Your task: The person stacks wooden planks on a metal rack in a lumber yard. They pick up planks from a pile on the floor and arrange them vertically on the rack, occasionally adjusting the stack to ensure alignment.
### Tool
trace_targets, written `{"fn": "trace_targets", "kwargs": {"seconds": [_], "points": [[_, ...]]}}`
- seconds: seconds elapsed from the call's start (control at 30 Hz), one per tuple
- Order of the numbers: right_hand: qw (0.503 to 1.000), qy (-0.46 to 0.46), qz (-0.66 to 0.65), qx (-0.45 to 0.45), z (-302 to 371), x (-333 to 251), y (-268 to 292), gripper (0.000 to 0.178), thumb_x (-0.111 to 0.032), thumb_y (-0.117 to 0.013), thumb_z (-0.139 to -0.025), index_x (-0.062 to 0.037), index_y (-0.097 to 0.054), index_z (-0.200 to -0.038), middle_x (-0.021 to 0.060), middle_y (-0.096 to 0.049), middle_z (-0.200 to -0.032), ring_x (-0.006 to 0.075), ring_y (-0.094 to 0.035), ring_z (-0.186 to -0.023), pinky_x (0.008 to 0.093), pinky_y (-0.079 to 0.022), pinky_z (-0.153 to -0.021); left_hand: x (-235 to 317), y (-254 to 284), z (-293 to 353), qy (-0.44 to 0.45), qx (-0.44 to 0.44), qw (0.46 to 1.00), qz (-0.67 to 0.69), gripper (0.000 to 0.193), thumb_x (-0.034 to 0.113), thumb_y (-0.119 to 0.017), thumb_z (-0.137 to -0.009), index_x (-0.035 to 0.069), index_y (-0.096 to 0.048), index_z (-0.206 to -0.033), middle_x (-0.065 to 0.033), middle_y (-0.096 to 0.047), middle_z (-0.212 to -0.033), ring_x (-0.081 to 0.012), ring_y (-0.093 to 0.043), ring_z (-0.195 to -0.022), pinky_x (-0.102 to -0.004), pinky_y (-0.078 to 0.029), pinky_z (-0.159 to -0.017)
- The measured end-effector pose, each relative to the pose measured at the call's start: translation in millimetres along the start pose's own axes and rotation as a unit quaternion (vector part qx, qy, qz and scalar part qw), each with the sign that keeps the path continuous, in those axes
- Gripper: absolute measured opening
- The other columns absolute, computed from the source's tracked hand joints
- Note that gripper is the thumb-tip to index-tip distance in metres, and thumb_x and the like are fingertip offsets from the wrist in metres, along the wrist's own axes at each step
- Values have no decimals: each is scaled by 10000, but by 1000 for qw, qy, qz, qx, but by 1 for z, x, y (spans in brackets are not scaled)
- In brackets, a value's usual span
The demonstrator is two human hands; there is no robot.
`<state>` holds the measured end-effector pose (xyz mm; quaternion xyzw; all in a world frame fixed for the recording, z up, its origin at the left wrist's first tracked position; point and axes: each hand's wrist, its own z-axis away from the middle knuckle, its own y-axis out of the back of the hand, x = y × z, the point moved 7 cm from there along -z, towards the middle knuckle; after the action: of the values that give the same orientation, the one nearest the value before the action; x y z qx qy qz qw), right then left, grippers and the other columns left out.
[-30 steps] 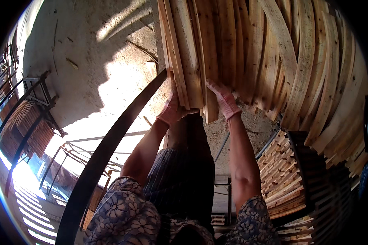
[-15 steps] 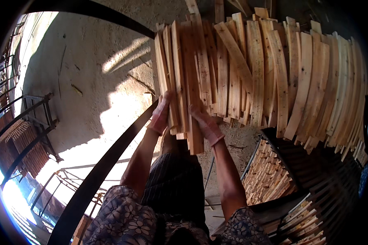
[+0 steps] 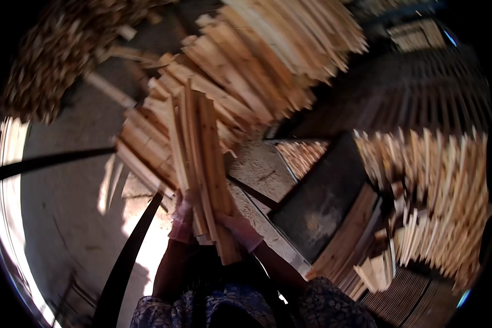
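Note:
A bundle of several long wooden slats [image 3: 202, 164] is gripped between my two hands, in front of my body. On its left side my left hand [image 3: 182, 221], in a pinkish glove, presses near the lower end. From the right side my right hand [image 3: 239, 228], gloved alike, clasps the same bundle. Its far end overlaps a long row of loose slats [image 3: 246, 71] lying side by side beyond it. Both palms are hidden by the wood.
At the right stands a large stack of slats [image 3: 437, 191], with a dark flat panel [image 3: 317, 202] and brown boards [image 3: 347, 229] before it. A heap of wood pieces [image 3: 54, 60] lies far left. Dark bars [image 3: 128, 257] cross the concrete floor [image 3: 76, 218] at left.
My view has swung to the right, bringing the large stack into sight. The bundle is now held closer to my body, apart from the row's left end, still between both hands.

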<state>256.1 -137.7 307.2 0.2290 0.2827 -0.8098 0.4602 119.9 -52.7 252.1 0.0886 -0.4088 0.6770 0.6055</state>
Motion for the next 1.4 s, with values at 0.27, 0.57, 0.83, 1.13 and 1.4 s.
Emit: {"fn": "trace_targets", "kwargs": {"seconds": [0.27,0.57,0.83,1.13,1.4], "points": [[934,298,-115,162,160,-101,51,1155,-253,-848,-804,-103,-46,-1623,140,-370,-1536,214,-369,-1408,343,-339,-1157,73,-183,32,-80,-266,929,-244,1077,688,-633,-877,71,-144,-1612,-156,-396,-1515,-266,-479,-1325,-401,-432,-1100],[710,515,-269,399,336,-77,126,1209,-152,-788,-862,-149,181,-1583,140,-303,-1556,254,-345,-1428,424,-360,-1146,-1,-474,195,-36,-667,620,-412,1189,714,-674,-818,-32,-166,-1592,-220,-459,-1500,-243,-465,-1358,-330,-370,-1112],[473,240,-84,843,507,-101,344,891,-422,-687,-928,-47,-201,-1573,326,-301,-1528,455,-431,-1337,451,-373,-1131,-129,-738,325,-326,-690,346,-545,823,654,-546,-939,90,-368,-1512,-192,-461,-1506,-348,-473,-1378,-433,-393,-1133],[428,77,215,874,515,-53,442,531,-411,-674,-915,-157,-588,-1373,206,-527,-1387,400,-473,-1306,520,-387,-1085,-87,-489,115,-79,-550,768,-318,519,250,-687,-965,43,-492,-1400,-118,-600,-1263,-231,-617,-1122,-370,-515,-957],[651,480,181,560,303,-171,184,384,-141,-632,-974,24,-608,-1320,158,-662,-1235,268,-636,-1132,365,-502,-983,-32,82,-44,172,183,951,-182,265,392,-645,-900,164,-528,-966,10,-416,-704,-166,-452,-576,-365,-395,-491]]}}
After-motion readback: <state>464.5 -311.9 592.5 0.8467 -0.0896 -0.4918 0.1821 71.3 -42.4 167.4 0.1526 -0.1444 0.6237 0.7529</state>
